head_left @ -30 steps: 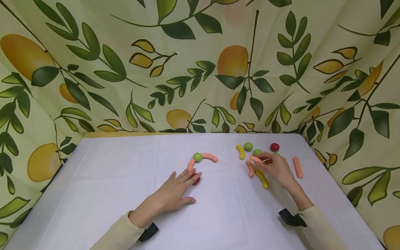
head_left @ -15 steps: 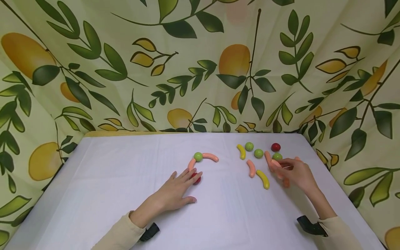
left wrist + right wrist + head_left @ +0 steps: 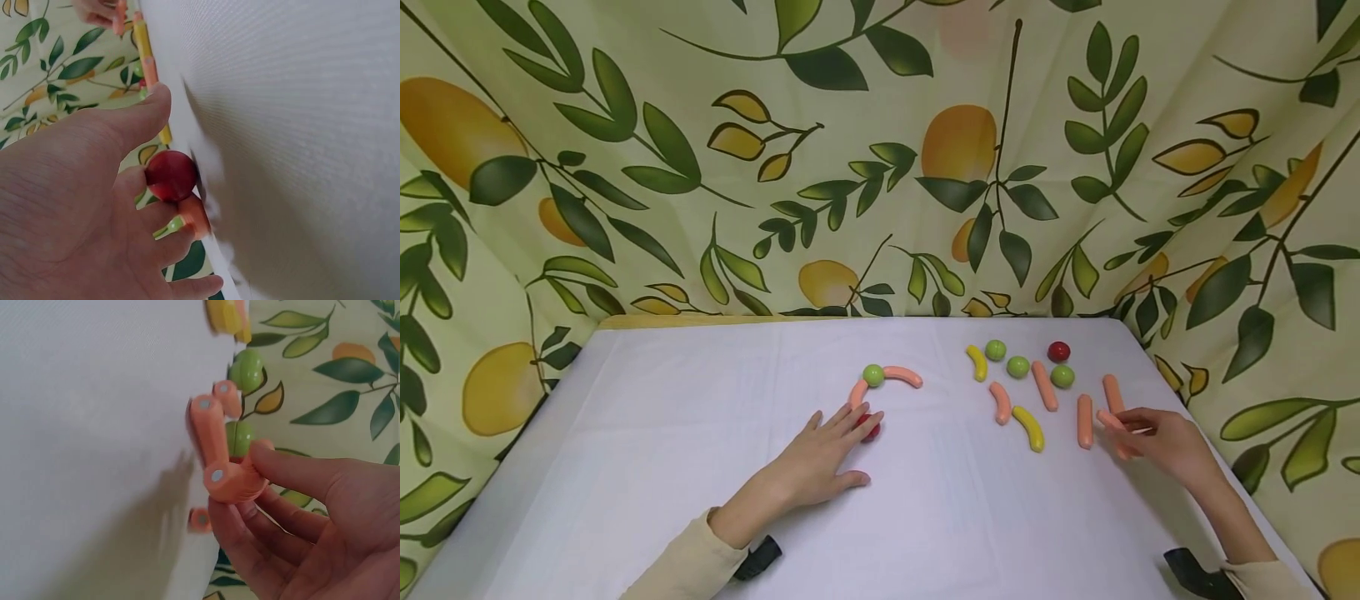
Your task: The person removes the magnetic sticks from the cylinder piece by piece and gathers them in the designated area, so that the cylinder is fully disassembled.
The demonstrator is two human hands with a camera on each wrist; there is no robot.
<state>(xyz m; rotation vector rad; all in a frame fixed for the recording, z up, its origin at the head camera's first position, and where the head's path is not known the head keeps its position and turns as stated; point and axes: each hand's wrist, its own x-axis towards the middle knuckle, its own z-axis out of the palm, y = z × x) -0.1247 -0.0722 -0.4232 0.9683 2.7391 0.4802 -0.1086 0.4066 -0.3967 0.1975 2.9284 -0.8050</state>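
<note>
My left hand (image 3: 808,467) lies with fingers spread and straight on the white table, fingertips touching a red ball (image 3: 172,176) and partly covering it. Beyond it, a curved pink stick (image 3: 858,392) runs up to a green ball (image 3: 873,376), from which another curved pink stick (image 3: 902,377) extends right. At the right, my right hand (image 3: 1176,447) pinches a curved pink stick (image 3: 240,484) between thumb and fingers; a silvery disc shows on its end. Straight pink sticks (image 3: 1085,422) lie close beside that hand, one (image 3: 1113,393) just behind it.
Left of the right hand lie two curved yellow sticks (image 3: 1028,428), a curved pink stick (image 3: 1001,403) and another straight pink stick (image 3: 1044,386). Several green balls (image 3: 1018,367) and a red ball (image 3: 1058,352) sit near the back. A leaf-and-fruit-print curtain (image 3: 865,233) surrounds the table.
My right hand has moved right and nearer to me, carrying the curved pink stick and uncovering the sticks and green ball it had hidden. The left hand has stayed put.
</note>
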